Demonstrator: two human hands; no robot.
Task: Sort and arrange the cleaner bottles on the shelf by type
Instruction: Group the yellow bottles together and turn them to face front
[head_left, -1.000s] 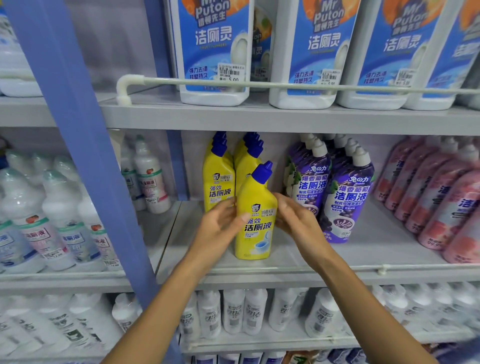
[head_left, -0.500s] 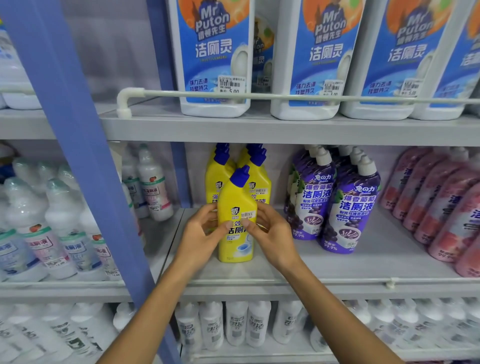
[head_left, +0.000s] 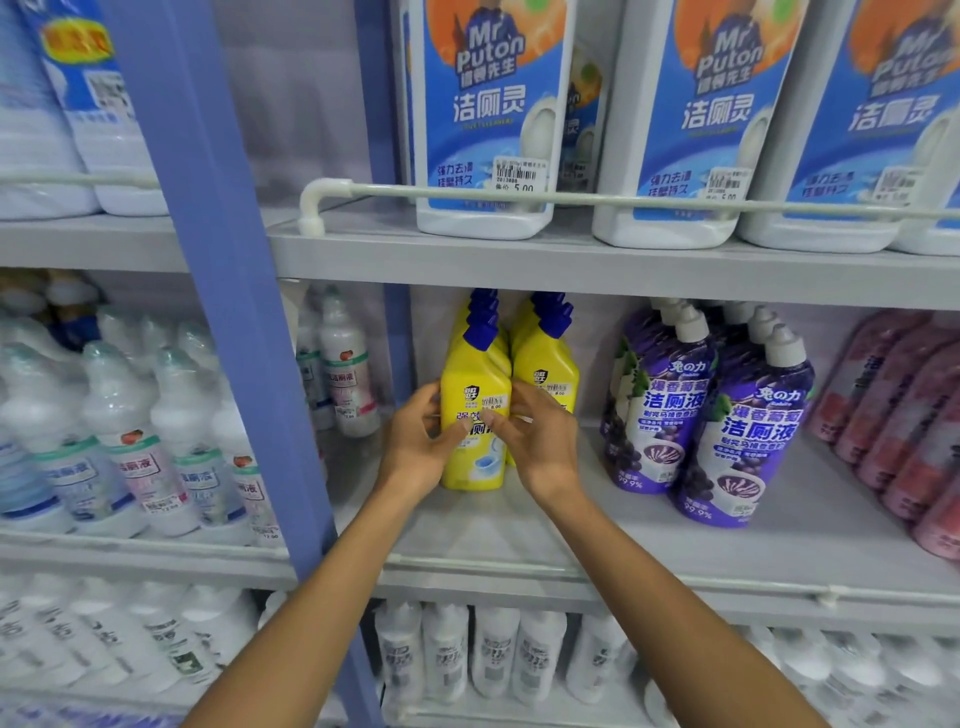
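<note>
A yellow cleaner bottle (head_left: 475, 410) with a blue cap stands upright on the grey middle shelf (head_left: 519, 551), at the front of the left yellow row. My left hand (head_left: 418, 441) grips its left side and my right hand (head_left: 537, 441) grips its right side, fingers curled over the label. A second row of yellow bottles (head_left: 548, 364) stands right beside it, partly hidden by my right hand.
Purple bottles (head_left: 701, 415) stand to the right, pink bottles (head_left: 904, 415) beyond them. Large white bottles with blue labels (head_left: 483, 119) fill the shelf above behind a white rail (head_left: 571, 200). A blue upright post (head_left: 234, 312) divides off clear bottles (head_left: 130, 441) on the left.
Both hands have slid the yellow bottle left and back along the shelf, from in front of the rows to the head of the left yellow row.
</note>
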